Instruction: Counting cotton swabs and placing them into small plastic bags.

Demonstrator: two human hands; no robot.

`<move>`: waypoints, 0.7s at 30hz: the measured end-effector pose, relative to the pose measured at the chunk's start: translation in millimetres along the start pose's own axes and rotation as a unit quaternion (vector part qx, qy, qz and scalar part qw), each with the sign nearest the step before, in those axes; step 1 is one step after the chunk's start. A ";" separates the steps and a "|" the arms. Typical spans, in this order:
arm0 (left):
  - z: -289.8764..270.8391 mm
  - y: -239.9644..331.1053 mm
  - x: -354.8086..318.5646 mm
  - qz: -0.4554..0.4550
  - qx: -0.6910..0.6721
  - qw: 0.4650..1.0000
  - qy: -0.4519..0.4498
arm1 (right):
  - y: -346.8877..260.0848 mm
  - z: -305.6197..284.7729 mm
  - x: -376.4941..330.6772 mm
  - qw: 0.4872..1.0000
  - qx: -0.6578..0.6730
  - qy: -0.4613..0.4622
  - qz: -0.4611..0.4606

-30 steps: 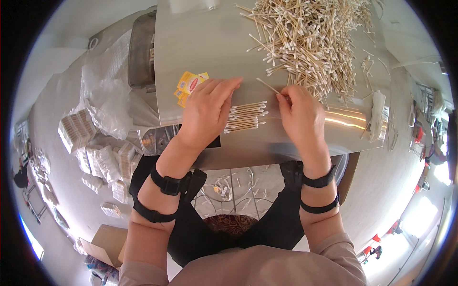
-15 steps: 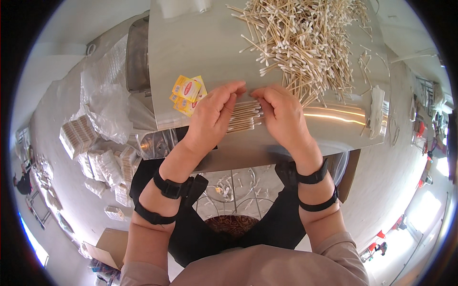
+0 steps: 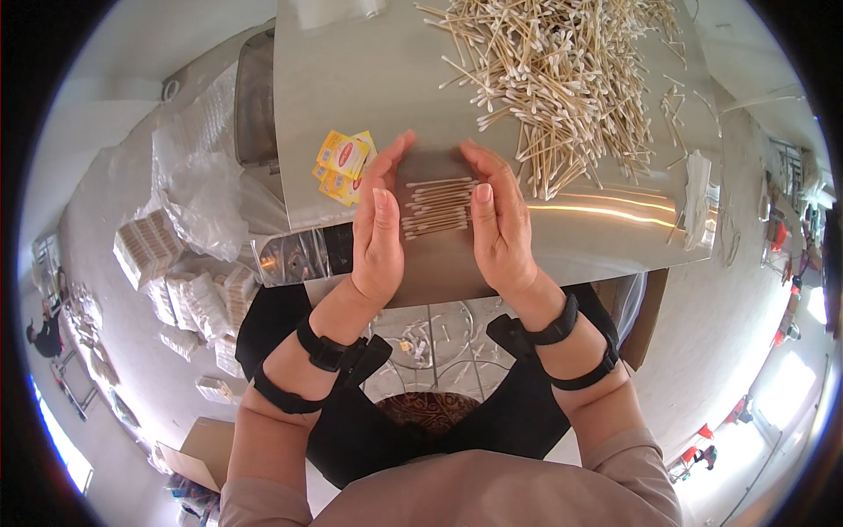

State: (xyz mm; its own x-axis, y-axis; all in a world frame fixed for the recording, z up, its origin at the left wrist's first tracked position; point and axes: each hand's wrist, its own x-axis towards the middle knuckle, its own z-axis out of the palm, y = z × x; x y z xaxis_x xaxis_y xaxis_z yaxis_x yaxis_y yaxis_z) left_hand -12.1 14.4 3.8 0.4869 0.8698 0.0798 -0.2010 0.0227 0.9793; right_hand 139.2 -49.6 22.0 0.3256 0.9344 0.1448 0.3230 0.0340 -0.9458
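Over the worktop (image 3: 386, 70), the left hand (image 3: 379, 235), wide and empty, has the row of cotton swabs (image 3: 439, 208), each lying roughly nine-to-three, at three o'clock; the right hand (image 3: 500, 224), equally wide, has it at nine, seemingly nearer

The bare left hand (image 3: 379, 246) and the bare right hand (image 3: 504, 228) stand apart, turned on edge, palms facing inward. Their long, gently curved fingers (image 3: 385, 165) extend forward, tips leaning toward each other (a gap remains between them), while both thumbs (image 3: 385, 220) lie uppermost, nails showing. The bare left forearm (image 3: 288, 372) and bare right forearm (image 3: 569, 352) slant inward from the elbows toward the wrists (image 3: 365, 286), the grip loosely cupped.
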 end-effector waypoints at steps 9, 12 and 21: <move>10.6 -2.8 -1.4 0.005 -0.038 0.999 0.038 | 9.9 12.9 -5.9 0.993 0.115 0.008 0.021; 11.2 -3.1 -1.1 0.009 -0.041 0.998 0.038 | 9.9 13.1 -6.4 0.990 0.133 -0.016 0.035; 9.9 -3.9 1.2 0.021 -0.058 0.997 0.054 | 11.5 17.4 -7.0 0.967 0.250 0.002 0.056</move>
State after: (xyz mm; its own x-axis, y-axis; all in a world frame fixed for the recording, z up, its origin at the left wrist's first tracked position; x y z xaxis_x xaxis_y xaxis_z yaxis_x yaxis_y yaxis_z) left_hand -2.3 10.5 1.9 0.3824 0.9192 0.0941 -0.3196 0.0360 0.9469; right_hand 125.1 -49.6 5.0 0.3378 0.9406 0.0339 -0.1831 0.1010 -0.9779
